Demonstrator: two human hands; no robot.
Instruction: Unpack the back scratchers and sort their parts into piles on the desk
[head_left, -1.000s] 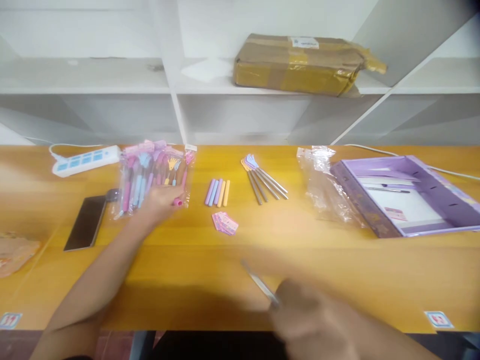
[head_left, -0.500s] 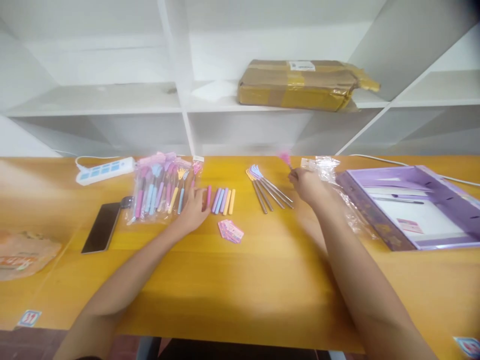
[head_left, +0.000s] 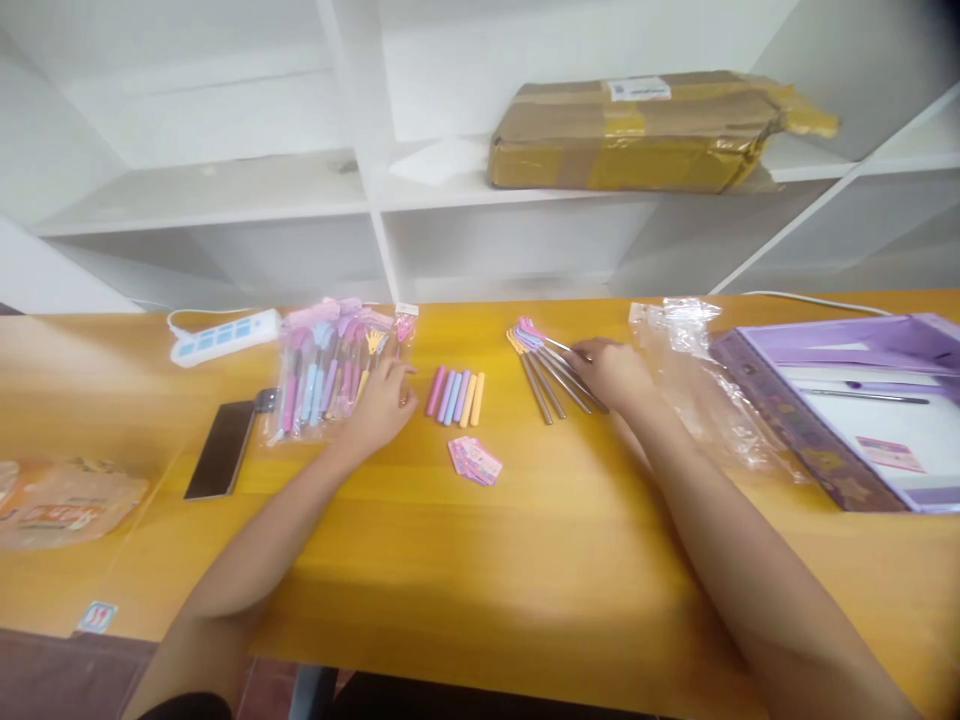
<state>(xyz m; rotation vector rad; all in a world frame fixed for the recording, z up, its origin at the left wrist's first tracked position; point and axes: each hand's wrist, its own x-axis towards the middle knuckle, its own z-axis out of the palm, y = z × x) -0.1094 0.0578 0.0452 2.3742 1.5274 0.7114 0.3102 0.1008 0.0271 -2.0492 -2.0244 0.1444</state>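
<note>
My left hand (head_left: 382, 405) rests palm down on the wooden table, fingers loosely spread, touching the lower right corner of a clear packet of pastel-handled utensils (head_left: 330, 365). Just right of it lie several loose pastel handle sleeves (head_left: 456, 396) in a row. My right hand (head_left: 611, 372) lies over the stems of a fan of metal utensils with coloured heads (head_left: 541, 358), fingers curled low on a pink-headed one laid on top. A small pile of pink cards (head_left: 475, 461) sits below the sleeves.
A crumpled clear bag (head_left: 694, 375) and an open purple box (head_left: 840, 400) lie to the right. A black phone (head_left: 223, 448), a white power strip (head_left: 225, 335) and a brown wrapper (head_left: 64, 500) are at the left. A taped cardboard parcel (head_left: 645, 135) sits on the white shelf behind.
My right hand carried a pink-headed metal utensil from the near edge up to the fan and has lowered it onto the pile. My left hand shifted slightly right beside the packet.
</note>
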